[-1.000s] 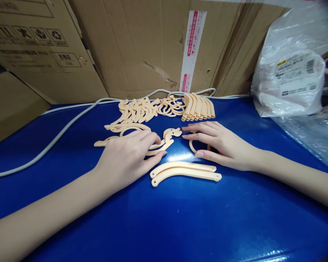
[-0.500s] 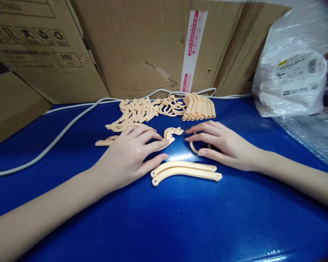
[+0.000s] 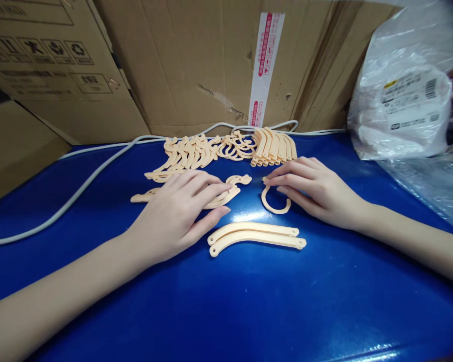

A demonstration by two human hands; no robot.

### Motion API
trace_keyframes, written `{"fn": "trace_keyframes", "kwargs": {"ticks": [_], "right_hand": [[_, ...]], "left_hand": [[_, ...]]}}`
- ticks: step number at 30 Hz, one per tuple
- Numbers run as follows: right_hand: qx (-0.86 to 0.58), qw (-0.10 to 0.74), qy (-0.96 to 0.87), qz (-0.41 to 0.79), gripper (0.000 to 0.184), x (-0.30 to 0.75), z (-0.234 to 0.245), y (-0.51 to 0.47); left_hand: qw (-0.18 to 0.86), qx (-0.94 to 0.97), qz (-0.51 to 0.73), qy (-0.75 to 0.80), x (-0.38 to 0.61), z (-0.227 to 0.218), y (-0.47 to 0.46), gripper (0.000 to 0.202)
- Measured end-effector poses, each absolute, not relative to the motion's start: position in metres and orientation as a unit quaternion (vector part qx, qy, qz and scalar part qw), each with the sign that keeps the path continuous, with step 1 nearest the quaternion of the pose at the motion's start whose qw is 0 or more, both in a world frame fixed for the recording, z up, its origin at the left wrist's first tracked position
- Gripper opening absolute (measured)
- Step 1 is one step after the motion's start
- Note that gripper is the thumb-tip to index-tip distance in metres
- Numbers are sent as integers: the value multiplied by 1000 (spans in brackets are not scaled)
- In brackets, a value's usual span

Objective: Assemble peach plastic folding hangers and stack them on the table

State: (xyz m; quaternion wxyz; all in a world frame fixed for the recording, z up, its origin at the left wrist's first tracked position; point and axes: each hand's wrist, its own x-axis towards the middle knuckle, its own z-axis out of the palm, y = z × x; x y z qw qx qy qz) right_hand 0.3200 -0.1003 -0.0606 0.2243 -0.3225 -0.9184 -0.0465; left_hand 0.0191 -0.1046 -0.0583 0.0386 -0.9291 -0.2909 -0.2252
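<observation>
My left hand [image 3: 186, 208] lies palm down with its fingers stretched over flat, beige, curved pieces [image 3: 232, 193] with wavy ends, its index fingertip touching them. Part of these pieces is hidden under the hand. My right hand [image 3: 313, 188] hovers low with loosely bent, open fingers. Its fingertips touch the upper end of a beige hook [image 3: 275, 210] that lies on the blue surface, the thumb apart from it. In front of both hands, two beige curved arms [image 3: 256, 236] with holes at their ends lie side by side.
Behind the hands sit piles of wavy pieces [image 3: 191, 153], hooks [image 3: 236, 148] and curved arms [image 3: 274, 146]. A white cable [image 3: 109, 166] runs along the back and left. Cardboard boxes [image 3: 196, 60] wall off the rear. A plastic-wrapped package [image 3: 400, 115] stands at right.
My right hand has shifted slightly away from me, its thumb drawn up, uncovering the hook, which stays in place. My left fingers and the wavy pieces beneath have moved a little.
</observation>
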Motion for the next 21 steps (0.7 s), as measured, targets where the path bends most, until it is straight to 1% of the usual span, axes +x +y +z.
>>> {"fn": "trace_keyframes", "kwargs": {"ticks": [4,8,11,14,17,21], "right_hand": [[-324,196,-922,-79,35,325,-64,-95],[-328,178,-924,-83,34,325,-65,-94],[-326,176,-923,-105,31,324,-64,-94],[-314,164,-922,-159,29,323,-62,-97],[-296,146,-919,-217,27,321,-60,-100],[-284,124,-915,-257,23,318,-57,-102]], "left_hand": [[26,-940,-246,-236,20,-55,-111,23],[10,-965,-200,-172,22,-56,-117,18],[3,-967,-188,-173,22,-57,-119,15],[-1,-965,-188,-185,22,-58,-121,15],[-8,-963,-182,-197,22,-58,-123,9],[-43,-959,-167,-224,25,-56,-126,4]]}}
